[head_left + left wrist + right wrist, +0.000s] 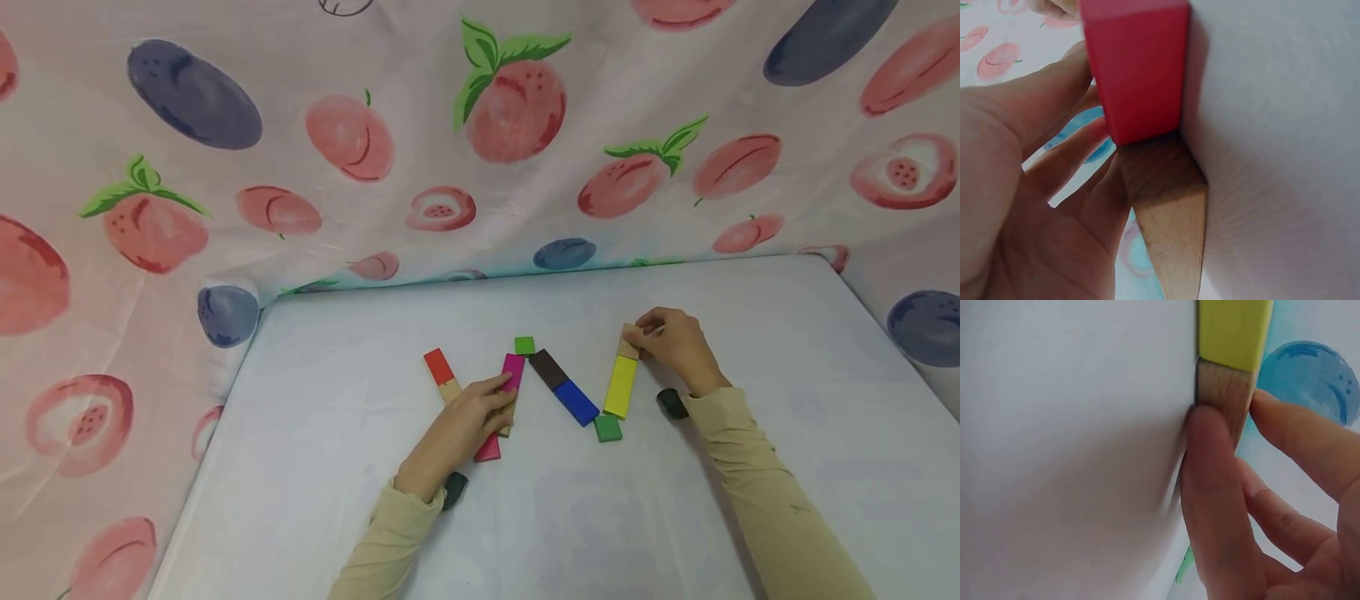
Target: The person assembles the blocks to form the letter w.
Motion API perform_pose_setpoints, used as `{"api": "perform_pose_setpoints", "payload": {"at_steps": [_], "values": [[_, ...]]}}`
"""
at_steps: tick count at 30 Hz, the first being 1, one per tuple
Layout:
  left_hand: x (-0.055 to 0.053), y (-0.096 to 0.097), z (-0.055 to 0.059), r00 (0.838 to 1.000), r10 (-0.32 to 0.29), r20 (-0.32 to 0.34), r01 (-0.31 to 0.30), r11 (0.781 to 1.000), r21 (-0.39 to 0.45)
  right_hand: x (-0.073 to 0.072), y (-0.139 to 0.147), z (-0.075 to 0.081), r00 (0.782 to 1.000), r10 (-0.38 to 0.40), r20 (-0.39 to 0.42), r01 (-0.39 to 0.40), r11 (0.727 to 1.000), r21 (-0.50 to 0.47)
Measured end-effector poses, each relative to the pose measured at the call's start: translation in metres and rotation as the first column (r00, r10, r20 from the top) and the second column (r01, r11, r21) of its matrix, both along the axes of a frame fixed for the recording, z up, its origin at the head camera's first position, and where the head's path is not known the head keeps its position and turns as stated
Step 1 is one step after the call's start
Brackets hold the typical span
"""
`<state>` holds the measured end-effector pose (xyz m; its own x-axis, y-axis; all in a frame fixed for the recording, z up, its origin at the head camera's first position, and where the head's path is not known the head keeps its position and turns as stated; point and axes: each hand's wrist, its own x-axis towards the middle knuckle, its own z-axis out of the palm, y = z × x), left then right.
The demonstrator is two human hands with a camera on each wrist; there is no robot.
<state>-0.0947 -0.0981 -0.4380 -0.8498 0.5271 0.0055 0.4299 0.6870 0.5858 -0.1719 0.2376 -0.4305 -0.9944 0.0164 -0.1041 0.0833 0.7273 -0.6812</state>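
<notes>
At the far right end of a zigzag row of blocks, my right hand (675,346) pinches a plain wooden block (628,342) between thumb and fingers. That block meets the end of a yellow block (621,387), end to end. My left hand (461,425) lies over the row's left part, fingers loosely extended across a magenta block (513,365) and a plain wooden block (506,429). A pinkish-red block (488,450) shows below its fingers; in the left wrist view this red block (1138,69) adjoins a wooden one (1175,231). The left hand partly hides this corner.
Between the hands, a dark brown block (548,367) and a blue block (576,403) form a slanting line. Small green blocks (608,428) sit at two corners. An orange-red block (438,365) tops the left end. A fruit-print cloth (360,217) hangs behind the white table (300,450).
</notes>
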Motion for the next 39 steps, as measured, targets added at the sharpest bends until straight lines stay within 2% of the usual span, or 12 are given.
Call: {"api": "perform_pose_setpoints", "payload": {"at_steps": [26,35,39], "values": [[0.001,0.002,-0.001,1.000,0.008,0.005,-0.007,1.000,-0.026,0.010,-0.003,0.007,1.000,-0.010,-0.012,0.010,0.999,0.033],[0.000,0.002,0.004,1.000,-0.004,0.013,0.005,0.999,-0.039,0.014,-0.009,0.013,0.998,-0.004,-0.055,0.008,0.997,0.074],[0.000,0.002,0.008,1.000,0.003,-0.007,-0.003,0.998,-0.057,0.020,-0.013,0.017,0.996,0.017,-0.085,-0.008,0.994,0.107]]}}
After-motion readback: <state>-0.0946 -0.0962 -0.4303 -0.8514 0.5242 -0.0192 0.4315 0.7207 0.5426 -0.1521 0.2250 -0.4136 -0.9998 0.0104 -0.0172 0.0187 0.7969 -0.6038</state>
